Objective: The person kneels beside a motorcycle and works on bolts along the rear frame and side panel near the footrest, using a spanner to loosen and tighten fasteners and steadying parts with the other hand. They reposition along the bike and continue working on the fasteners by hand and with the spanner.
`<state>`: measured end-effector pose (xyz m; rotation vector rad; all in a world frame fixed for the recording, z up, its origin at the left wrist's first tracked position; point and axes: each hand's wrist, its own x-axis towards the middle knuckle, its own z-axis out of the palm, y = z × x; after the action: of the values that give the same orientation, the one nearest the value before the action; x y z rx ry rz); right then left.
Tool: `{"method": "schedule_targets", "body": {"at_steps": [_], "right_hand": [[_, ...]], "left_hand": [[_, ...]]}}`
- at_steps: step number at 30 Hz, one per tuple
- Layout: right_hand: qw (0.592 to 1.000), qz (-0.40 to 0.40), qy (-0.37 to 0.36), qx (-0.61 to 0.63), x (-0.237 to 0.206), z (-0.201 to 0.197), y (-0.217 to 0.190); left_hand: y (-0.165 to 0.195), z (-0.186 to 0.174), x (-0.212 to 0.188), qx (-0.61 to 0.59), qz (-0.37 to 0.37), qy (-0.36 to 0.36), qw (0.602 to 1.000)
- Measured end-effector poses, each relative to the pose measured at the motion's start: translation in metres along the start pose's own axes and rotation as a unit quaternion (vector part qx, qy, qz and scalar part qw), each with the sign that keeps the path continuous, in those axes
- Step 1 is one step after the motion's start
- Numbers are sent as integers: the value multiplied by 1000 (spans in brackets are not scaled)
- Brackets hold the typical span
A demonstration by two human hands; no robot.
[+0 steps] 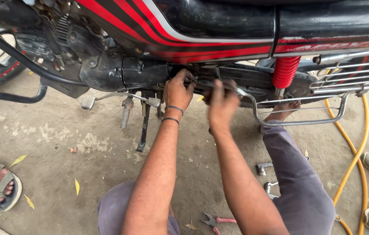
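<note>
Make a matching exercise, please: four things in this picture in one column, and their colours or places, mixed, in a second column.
Things:
1. shock absorber spring
2. hose
3. pliers
4. left hand

Colours or places:
A. on the ground, between the person's knees
B. yellow, curving over the ground on the right
C. red, beside the rear rack
D. at the motorcycle's underside, two bands on its wrist

Pairs: 1-C, 2-B, 3-A, 4-D

Above hands: glossy painted tank panel [219,26]. Right of them: shiny chrome metal guard [306,122], red coil spring [285,72]. Below: rough matt concrete floor [62,174].
</note>
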<state>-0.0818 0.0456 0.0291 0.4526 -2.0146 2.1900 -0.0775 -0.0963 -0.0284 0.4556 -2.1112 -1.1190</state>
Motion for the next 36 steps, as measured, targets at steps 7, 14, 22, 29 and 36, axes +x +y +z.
{"method": "schedule_targets", "body": {"at_steps": [7,14,22,29,36], "right_hand": [[974,-177,-59,-125,-6,40,-8],[967,116,73,214,-3,-5,19],[986,-117,-58,-106,1,24,-14],[1000,-4,20,-15,4,22,-5],[989,83,22,122,-5,-13,12]], "left_hand": [[-15,17,-4,-61,-26,51,997],[4,4,-1,-80,-27,33,996],[2,3,0,-29,-16,44,998],[2,6,-3,-13,-5,60,998],[9,-3,1,-58,-17,-11,998]]}}
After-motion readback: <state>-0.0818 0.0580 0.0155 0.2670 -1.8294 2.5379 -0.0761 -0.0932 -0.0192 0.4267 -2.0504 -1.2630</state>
